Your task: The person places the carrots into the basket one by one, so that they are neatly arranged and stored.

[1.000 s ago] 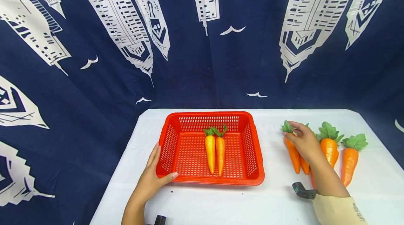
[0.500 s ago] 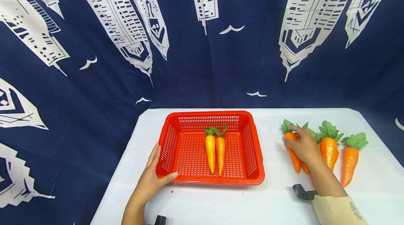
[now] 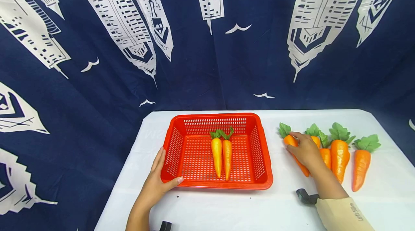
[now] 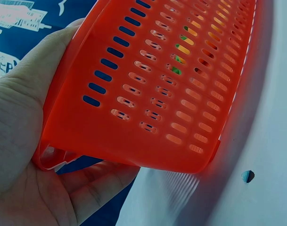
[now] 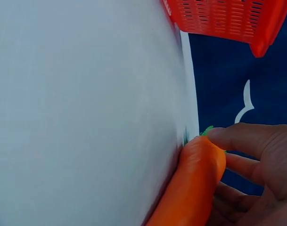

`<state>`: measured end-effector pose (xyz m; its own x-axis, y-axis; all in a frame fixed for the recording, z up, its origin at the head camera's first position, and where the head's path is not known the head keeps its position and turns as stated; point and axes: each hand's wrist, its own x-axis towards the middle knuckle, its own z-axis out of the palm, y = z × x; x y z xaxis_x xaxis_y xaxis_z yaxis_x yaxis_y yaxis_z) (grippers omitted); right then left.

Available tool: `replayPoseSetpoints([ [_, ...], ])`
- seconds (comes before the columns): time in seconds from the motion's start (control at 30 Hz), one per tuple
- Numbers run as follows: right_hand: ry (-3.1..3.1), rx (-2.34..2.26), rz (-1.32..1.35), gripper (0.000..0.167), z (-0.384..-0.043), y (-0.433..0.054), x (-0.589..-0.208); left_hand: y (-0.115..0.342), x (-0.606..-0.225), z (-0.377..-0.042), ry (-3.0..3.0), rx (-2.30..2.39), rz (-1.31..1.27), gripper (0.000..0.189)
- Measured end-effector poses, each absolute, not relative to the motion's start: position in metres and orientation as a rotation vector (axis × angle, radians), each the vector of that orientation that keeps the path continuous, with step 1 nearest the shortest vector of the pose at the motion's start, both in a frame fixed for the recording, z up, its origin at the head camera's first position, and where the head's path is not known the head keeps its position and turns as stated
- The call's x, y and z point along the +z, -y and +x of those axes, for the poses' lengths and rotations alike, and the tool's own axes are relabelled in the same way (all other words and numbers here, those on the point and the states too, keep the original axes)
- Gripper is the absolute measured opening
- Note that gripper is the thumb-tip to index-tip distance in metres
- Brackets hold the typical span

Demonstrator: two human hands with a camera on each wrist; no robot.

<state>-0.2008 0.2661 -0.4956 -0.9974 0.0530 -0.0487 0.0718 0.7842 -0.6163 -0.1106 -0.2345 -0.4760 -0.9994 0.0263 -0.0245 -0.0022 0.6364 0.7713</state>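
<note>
My left hand [image 3: 155, 183] is at the near left corner of a red plastic basket [image 3: 223, 185], its thumb along the front rim and its straight fingers against the left side. In the left wrist view the perforated basket wall [image 4: 91, 141] sits between thumb and fingers. My right hand [image 3: 307, 152] grips an orange carrot [image 3: 301, 164] near its leafy top, with the tip pointing toward me. The right wrist view shows thumb and fingers at the thick end of that carrot [image 5: 190, 188]. A yellow-orange carrot [image 3: 216, 157] and an orange carrot [image 3: 227, 159] lie side by side inside the basket.
Right of my hand lie several more carrots, among them a thick one [image 3: 339, 157] and one at the far right [image 3: 361, 170]. My right forearm partly hides some. The white table [image 3: 227, 209] ends at a navy cloth [image 3: 201, 80] with city drawings.
My right hand has moved a little left, taking the leftmost carrot with it, away from its neighbours, which now show more. The left hand and basket stay where they were.
</note>
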Motion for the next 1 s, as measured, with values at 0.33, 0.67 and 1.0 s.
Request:
replayPoseSetpoints([
  [0.33,-2.916,-1.027,0.123,0.059,-0.204,-0.267,-0.497,0.234,-0.476,-0.111,-2.804,1.354,0.016,0.116],
  [0.67,-2.906,-1.106,0.128,0.061,-0.206,-0.267,-0.487,0.235,-0.476,-0.111,-2.798,1.353,0.018,0.116],
  [1.0,-2.888,-1.233,0.167,0.063,-0.205,-0.257,-0.456,0.235,-0.475,-0.111,-2.79,1.344,0.011,0.117],
])
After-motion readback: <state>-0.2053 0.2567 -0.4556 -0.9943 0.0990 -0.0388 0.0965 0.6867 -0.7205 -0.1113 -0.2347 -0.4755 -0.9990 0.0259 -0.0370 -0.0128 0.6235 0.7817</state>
